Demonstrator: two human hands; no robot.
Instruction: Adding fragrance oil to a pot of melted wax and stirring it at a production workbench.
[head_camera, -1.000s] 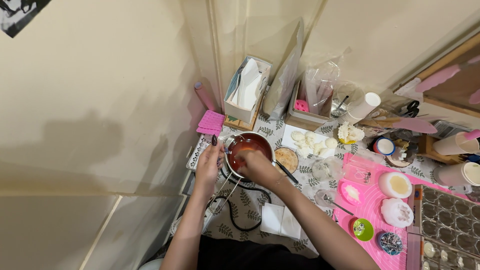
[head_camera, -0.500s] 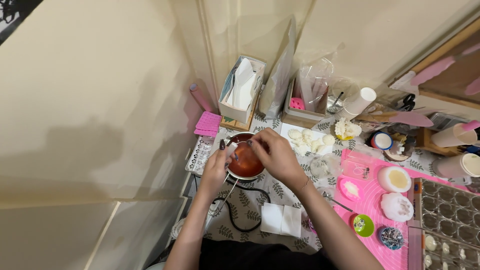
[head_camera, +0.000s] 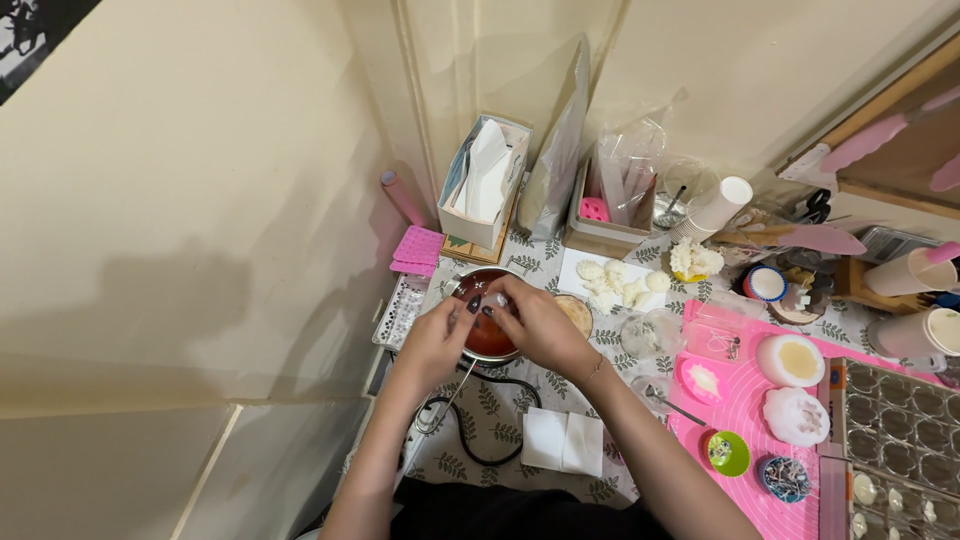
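Just one head cam, looking steeply down from above at the cluttered table (head_camera: 520, 415) in a wall corner, fairly close.

left hand (head_camera: 437, 340) and right hand (head_camera: 537, 322) meeting above red pot (head_camera: 488, 337), pink mat (head_camera: 745, 400) nearby

A cream wall (head_camera: 180, 200) was seen to the left of the leaf-patterned table (head_camera: 500, 420), crossed by soft shadow. Behind the table a pale corner moulding (head_camera: 420, 90) was set upright, and a wooden frame (head_camera: 880, 150) was fixed at its far right.
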